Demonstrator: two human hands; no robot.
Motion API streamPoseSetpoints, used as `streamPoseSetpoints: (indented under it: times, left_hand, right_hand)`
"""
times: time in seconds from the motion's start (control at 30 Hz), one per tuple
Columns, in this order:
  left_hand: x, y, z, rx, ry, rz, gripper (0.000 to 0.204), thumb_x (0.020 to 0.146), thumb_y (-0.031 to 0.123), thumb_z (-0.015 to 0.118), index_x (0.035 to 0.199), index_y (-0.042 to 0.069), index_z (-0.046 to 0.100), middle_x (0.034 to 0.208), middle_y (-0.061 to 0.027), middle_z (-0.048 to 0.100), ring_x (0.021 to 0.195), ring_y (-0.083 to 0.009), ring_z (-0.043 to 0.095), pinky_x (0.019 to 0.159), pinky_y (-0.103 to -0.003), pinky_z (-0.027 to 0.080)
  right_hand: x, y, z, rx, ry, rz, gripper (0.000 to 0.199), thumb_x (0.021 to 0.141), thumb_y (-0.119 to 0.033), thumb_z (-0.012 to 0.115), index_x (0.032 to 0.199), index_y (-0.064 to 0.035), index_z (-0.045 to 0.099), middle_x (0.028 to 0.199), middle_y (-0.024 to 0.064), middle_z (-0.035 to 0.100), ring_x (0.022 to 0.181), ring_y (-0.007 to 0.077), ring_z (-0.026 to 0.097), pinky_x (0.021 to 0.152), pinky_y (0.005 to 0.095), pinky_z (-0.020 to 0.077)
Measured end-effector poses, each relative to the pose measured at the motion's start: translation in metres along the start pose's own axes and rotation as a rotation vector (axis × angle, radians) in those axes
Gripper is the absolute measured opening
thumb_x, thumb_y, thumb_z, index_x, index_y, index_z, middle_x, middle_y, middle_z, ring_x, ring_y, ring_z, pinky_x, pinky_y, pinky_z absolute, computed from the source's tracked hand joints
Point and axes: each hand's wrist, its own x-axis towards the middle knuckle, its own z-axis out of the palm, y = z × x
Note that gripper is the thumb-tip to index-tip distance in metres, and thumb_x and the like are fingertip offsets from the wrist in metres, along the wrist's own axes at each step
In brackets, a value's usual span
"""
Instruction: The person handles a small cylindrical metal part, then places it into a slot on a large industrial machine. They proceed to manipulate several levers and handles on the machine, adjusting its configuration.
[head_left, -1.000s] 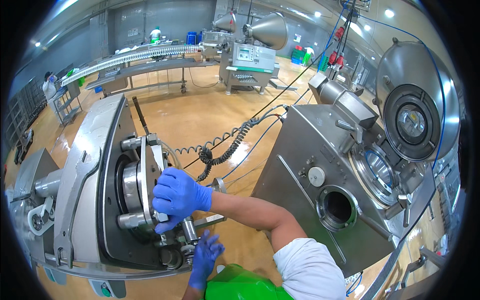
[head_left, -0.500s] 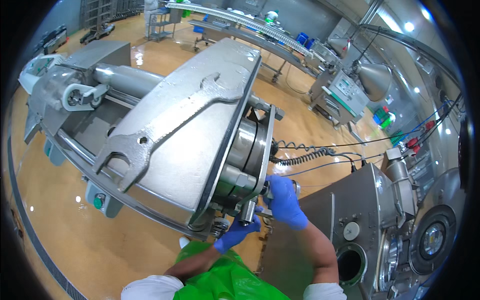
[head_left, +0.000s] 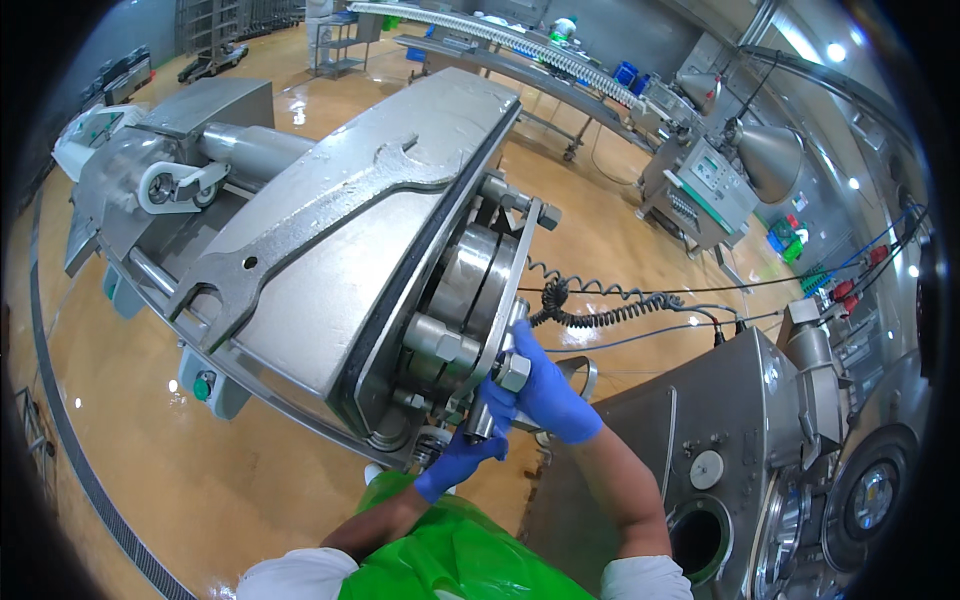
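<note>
At the near end of a steel machine, my gloved right hand is closed round a short steel tube, beside a large hex nut. Its fingertips are partly hidden by the nut and the tube. My gloved left hand is lower and further left, its fingers curled against the tube's lower end; they show only in part. Above my hands, a big open-ended spanner lies flat on the machine's sloping steel cover, touched by neither hand.
A steel cabinet with a round opening stands close on my right. Coiled black cables hang beyond my hands. A conveyor runs across the back, with another machine at far right. A floor drain curves along the left.
My right hand has moved down and left, round the tube and nearer my left hand. The left hand has shifted slightly left. The view has turned a little; the spanner still lies on the cover.
</note>
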Motion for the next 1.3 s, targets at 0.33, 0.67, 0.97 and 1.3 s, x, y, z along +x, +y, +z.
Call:
streamPoseSetpoints:
  times: [0.33,0.67,0.97,1.3]
  left_hand:
    - [-0.001,0.017,0.018,0.049,0.068,0.014,0.028,0.088,0.016,0.064,0.11,0.002,0.053,0.08,-0.0018,0.057,0.077,-0.0102,0.057,0.071,-0.027,0.049]
    - [-0.002,0.013,0.016,0.209,0.072,0.039,0.021,0.089,0.025,0.064,0.087,0.006,0.056,0.075,-0.0032,0.056,0.074,-0.0133,0.056,0.072,-0.03,0.047]
    - [0.001,0.015,0.014,0.066,0.074,0.04,0.041,0.089,0.022,0.059,0.123,0.001,0.048,0.082,-0.0041,0.057,0.077,-0.0119,0.056,0.073,-0.029,0.047]
    - [0.001,-0.012,-0.001,-0.15,-0.087,-0.018,0.083,0.086,0.058,0.056,0.14,-0.001,0.033,0.096,-0.0069,0.058,0.089,-0.0143,0.056,0.079,-0.03,0.045]
  right_hand:
    - [-0.009,-0.004,-0.015,0.984,-0.072,0.411,0.036,0.083,-0.026,0.074,0.1,-0.0038,0.053,0.083,0.0091,0.061,0.067,0.0168,0.061,0.057,0.0311,0.0485]
    - [0.025,0.012,-0.008,-0.416,-0.15,-0.391,0.049,0.065,-0.034,0.083,0.095,-0.0029,0.062,0.074,0.0061,0.061,0.061,0.024,0.059,0.057,0.0363,0.0463]
    - [0.071,0.064,-0.038,0.326,0.101,0.045,0.03,0.081,-0.014,0.069,0.105,-0.0015,0.055,0.103,0.0149,0.058,0.087,0.02,0.057,0.079,0.0323,0.0468]
    - [0.147,0.165,-0.052,-0.694,0.142,-0.671,0.037,0.074,-0.04,0.068,0.081,-0.0089,0.051,0.078,0.0101,0.051,0.073,0.0288,0.051,0.068,0.0408,0.0386]
